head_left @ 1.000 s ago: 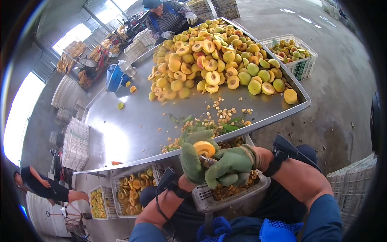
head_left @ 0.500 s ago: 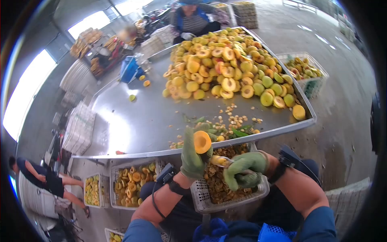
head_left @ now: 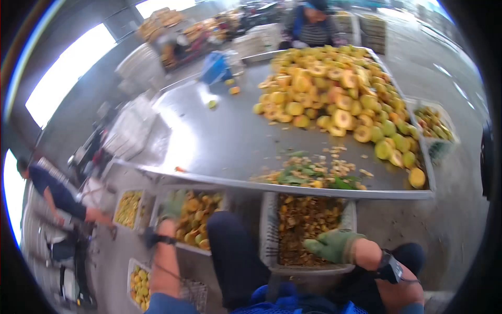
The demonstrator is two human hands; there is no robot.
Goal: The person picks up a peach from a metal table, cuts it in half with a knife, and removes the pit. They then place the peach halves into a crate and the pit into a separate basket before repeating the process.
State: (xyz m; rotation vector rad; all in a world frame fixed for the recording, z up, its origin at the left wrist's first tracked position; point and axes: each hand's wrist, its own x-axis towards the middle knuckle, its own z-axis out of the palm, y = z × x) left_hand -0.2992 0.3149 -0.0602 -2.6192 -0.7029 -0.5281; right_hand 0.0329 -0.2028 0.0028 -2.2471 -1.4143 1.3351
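My left hand (head_left: 172, 205), in a green glove and smeared by motion, is over the left part of a crate (head_left: 226, 201) of halved yellow peaches (head_left: 196, 220). Its fingers are too blurred to read, and no peach half shows in it. My right hand (head_left: 332, 246), also gloved in green, hovers over the right side of a white crate (head_left: 269, 230) of peach pits and scraps (head_left: 300, 225). Its fingers are curled together, pointing left; whatever they hold is hidden. Both wrists carry dark strapped devices.
A metal table (head_left: 225, 141) carries a large heap of halved peaches (head_left: 334, 89), plus scattered pits and leaves (head_left: 308, 172) near its front edge. More fruit crates stand at left (head_left: 128, 209) and right (head_left: 434, 123). One person (head_left: 314, 26) sits across the table; another (head_left: 52, 191) is at far left.
My left hand has swung left and down from the table edge to the peach crate, and the peach half no longer shows in it. My right hand moved slightly down. The view turned left.
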